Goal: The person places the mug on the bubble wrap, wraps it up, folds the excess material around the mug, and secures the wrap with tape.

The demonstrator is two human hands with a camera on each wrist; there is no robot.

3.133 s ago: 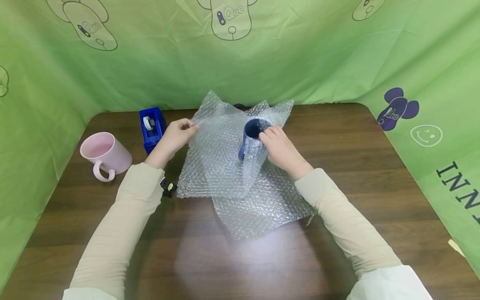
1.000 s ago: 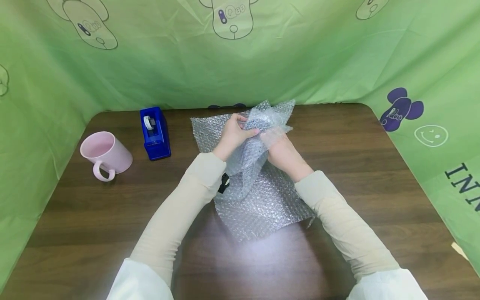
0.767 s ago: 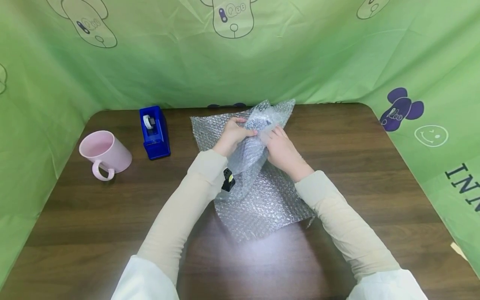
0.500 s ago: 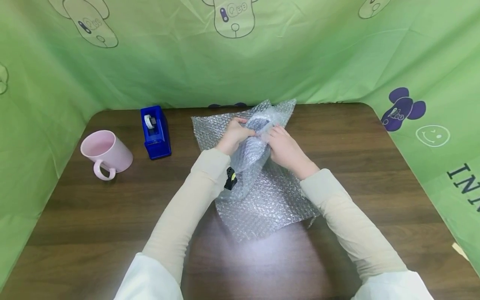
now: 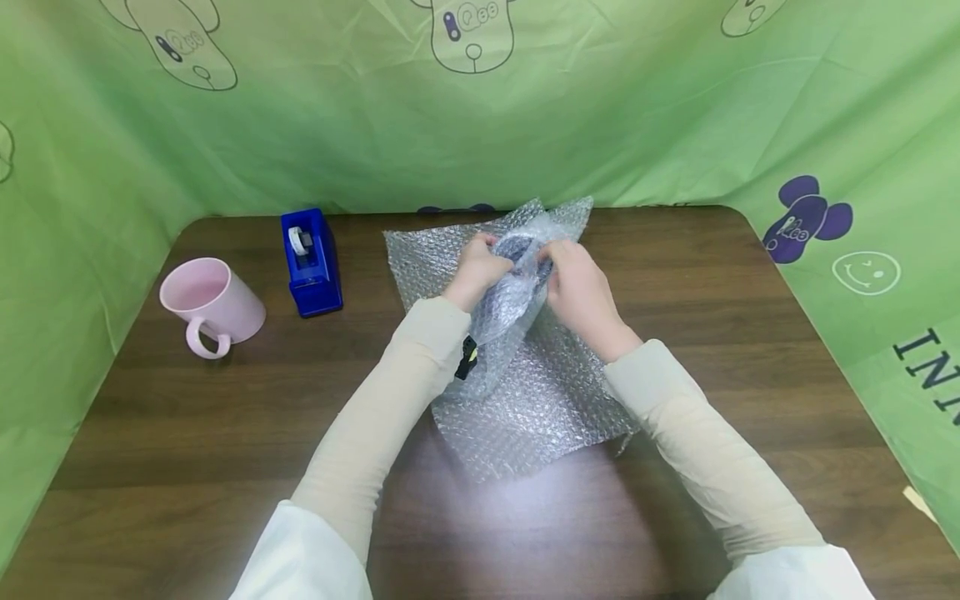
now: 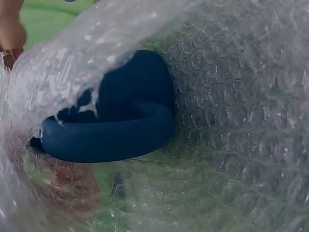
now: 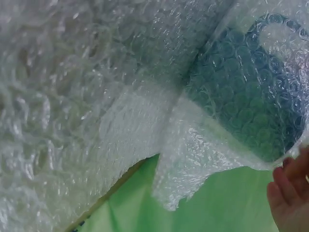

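A dark blue mug stands wrapped in a sheet of bubble wrap (image 5: 540,417) at the table's centre; in the head view its rim shows only dimly through the plastic. The left wrist view has the mug's handle (image 6: 111,140) framed by the wrap. My left hand (image 5: 478,271) holds the wrap against the left side of the rim, thumb toward the mouth. At the right side of the rim, my right hand (image 5: 585,296) pinches the wrap with curled fingers. Through the bubbles, the right wrist view gives the mug's blue-green side (image 7: 241,92).
To the left stands a pink mug (image 5: 232,308), its handle toward the front. A blue tape dispenser (image 5: 315,279) with a roll of clear tape sits between it and the wrap. Green printed cloth (image 5: 337,125) hangs behind and beside the wooden table (image 5: 225,467).
My left hand has come right from the tape dispenser's side, bringing the left flap over the blue mug, whose bare rim is now covered. My right hand's fingers have shifted slightly at the rim.
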